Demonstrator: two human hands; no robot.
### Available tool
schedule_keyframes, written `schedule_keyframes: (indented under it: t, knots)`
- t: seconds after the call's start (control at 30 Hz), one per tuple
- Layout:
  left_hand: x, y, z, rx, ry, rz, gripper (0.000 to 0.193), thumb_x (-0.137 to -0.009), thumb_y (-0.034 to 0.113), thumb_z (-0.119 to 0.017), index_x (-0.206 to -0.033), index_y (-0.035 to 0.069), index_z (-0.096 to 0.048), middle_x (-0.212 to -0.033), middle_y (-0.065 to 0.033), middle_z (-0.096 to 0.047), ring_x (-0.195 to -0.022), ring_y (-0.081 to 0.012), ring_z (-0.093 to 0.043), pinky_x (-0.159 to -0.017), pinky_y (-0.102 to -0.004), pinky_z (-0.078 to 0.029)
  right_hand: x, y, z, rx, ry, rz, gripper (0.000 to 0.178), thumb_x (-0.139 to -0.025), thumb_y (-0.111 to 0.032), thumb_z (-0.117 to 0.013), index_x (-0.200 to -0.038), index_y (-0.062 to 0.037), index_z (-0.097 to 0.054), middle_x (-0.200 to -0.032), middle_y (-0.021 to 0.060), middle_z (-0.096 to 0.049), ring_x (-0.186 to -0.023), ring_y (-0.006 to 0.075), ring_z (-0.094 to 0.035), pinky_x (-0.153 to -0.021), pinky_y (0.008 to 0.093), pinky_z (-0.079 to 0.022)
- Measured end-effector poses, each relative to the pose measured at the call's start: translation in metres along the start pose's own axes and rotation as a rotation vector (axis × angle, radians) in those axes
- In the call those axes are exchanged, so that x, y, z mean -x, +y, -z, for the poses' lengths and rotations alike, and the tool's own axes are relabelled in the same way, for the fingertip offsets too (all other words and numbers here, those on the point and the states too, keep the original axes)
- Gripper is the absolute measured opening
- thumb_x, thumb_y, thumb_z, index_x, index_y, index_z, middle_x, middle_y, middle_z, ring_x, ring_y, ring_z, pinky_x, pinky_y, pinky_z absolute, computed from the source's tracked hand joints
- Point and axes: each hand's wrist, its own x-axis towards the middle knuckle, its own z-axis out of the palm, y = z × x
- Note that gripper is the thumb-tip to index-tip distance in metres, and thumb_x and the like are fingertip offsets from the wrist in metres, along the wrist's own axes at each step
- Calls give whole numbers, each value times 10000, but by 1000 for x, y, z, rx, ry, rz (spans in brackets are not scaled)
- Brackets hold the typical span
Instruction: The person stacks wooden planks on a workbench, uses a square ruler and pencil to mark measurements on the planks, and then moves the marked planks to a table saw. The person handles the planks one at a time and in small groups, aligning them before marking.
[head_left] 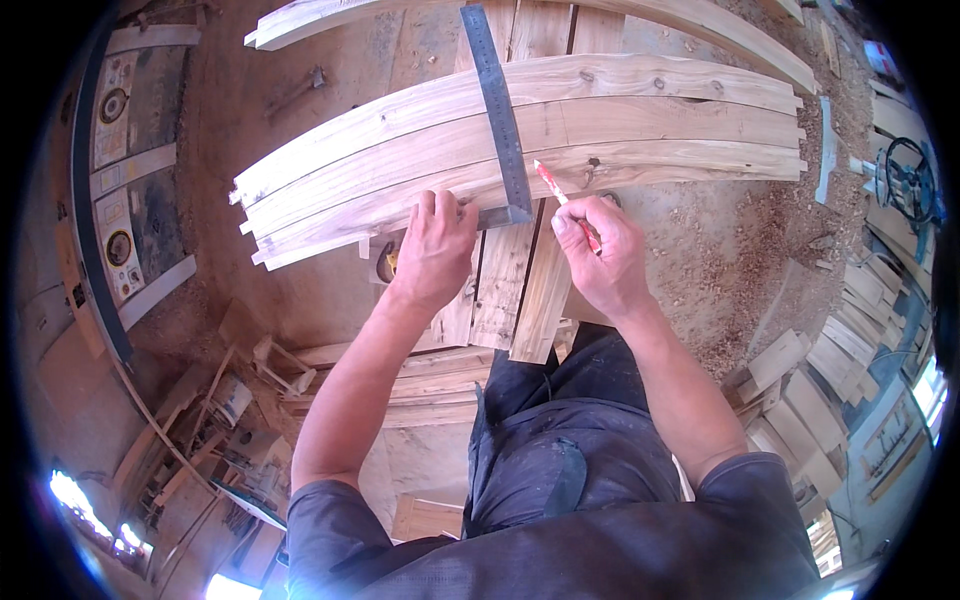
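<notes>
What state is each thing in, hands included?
Curved boards: three lying side by side, ends notched
Square: blade lying across all three
Pencil: tilted, tip pointing away from the person, contact unclear
Left hand: fingers bent beside the square, grip unclear
Right hand: closed on the pencil
Straight planks: passing beneath
Wood shavings: scattered loose

Boards: bare pale wood, planed-looking and matt, with grain and dark knots exposed [590, 122]. Square: grey metal, dull, blade face flat and marked [500, 115]. Pencil: red-and-white, apparently painted [547, 178]. Planks beneath: unfinished wood, darkly stained [505, 285]. Shirt: dark matt cloth [620, 550]. Wood shavings: loose, rough-textured [700, 260].
</notes>
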Motion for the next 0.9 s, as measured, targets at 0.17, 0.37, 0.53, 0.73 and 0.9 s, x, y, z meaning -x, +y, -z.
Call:
schedule_keyframes:
  t: [0.17,0.37,0.53,0.73,0.9]
  knots:
    - [-1,3,-1,-51,-9,11,171,-725,3,-591,-894,-6,-570,-943,-187,-500,-928,-345,-495,-800,-435,-432,1,1,-5,-38,57,-54,174,-877,-73,-653,-1041,-16,-655,-835,159,-674,-755,295,-669,-674,370,-515]
    - [-2,6,1,-90,-34,13,163,-728,9,-586,-889,-12,-567,-945,-191,-502,-931,-342,-499,-794,-432,-431,-8,-4,-13,83,35,-72,274,-895,-73,-632,-1163,-17,-635,-942,175,-697,-824,280,-695,-719,351,-531]
    - [-2,6,0,-124,-40,3,169,-728,8,-580,-895,-17,-566,-943,-192,-502,-930,-339,-502,-791,-430,-432,-21,-12,-17,147,14,-28,244,-883,-65,-613,-1120,-17,-640,-879,191,-684,-782,332,-689,-681,382,-534]
    - [-2,6,1,-122,-26,-1,149,-736,16,-572,-882,-11,-562,-937,-189,-502,-925,-338,-505,-788,-429,-436,12,-36,6,330,-235,-84,167,-842,-60,-623,-1000,-20,-659,-681,165,-647,-594,331,-653,-544,426,-504]
    - [-2,7,4,-124,-54,16,141,-741,19,-568,-878,-14,-557,-935,-188,-506,-913,-336,-508,-789,-424,-440,10,-43,14,138,-130,-134,159,-835,-31,-654,-988,-7,-685,-743,150,-664,-622,252,-663,-562,353,-500]
